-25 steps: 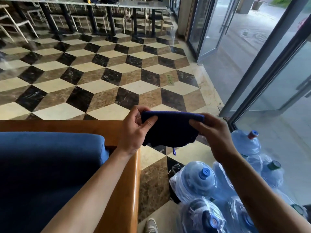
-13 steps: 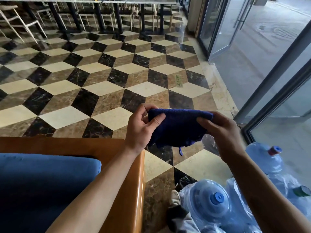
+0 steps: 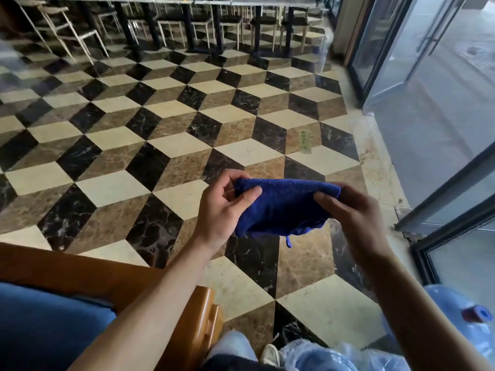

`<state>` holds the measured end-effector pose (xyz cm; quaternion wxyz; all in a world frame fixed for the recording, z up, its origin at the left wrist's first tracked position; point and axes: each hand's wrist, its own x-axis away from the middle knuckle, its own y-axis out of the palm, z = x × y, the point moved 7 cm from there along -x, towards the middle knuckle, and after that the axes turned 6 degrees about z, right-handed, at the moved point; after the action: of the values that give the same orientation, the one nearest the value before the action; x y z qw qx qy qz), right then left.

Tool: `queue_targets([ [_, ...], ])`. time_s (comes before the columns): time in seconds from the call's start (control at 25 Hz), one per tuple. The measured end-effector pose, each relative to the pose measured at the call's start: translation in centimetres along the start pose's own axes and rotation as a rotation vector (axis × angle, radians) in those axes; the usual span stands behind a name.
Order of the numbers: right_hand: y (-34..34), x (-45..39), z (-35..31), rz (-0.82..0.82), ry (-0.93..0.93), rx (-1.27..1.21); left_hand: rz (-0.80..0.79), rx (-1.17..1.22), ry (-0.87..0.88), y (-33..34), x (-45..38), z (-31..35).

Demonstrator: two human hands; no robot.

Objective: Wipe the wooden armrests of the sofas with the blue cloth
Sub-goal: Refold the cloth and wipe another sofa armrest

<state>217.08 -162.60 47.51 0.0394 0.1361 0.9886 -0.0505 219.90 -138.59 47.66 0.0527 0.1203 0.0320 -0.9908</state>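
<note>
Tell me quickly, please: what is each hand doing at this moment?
Left hand: pinches the left end of the blue cloth.
Right hand: pinches the cloth's right end.

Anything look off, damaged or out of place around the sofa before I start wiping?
One small oddity: a greenish strip lies flat on the tiled floor near the glass door; its print is too small to read. Otherwise both hands hold the blue cloth above the floor, beyond the wooden armrest.
</note>
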Motion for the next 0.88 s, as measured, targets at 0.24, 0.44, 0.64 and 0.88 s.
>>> queue_targets([
  [0.24, 3.9, -8.6, -0.2, -0.096, -0.027, 0.000, 0.070, 0.029, 0.005, -0.7, -7.1, -1.7],
  [0.44, 8.8, -16.0, -0.4, -0.132, -0.050, 0.010, 0.101, 0.083, 0.008, -2.4, -14.4, -4.1],
  [0.64, 16.9, -24.0, -1.2, -0.247, -0.046, 0.049, 0.226, 0.125, 0.004, -7.0, -21.9, -6.5],
  [0.88, 27.3, -29.8, -1.6, -0.433, -0.056, -0.061, 0.425, 0.078, 0.012, -13.8, -25.9, -7.2],
])
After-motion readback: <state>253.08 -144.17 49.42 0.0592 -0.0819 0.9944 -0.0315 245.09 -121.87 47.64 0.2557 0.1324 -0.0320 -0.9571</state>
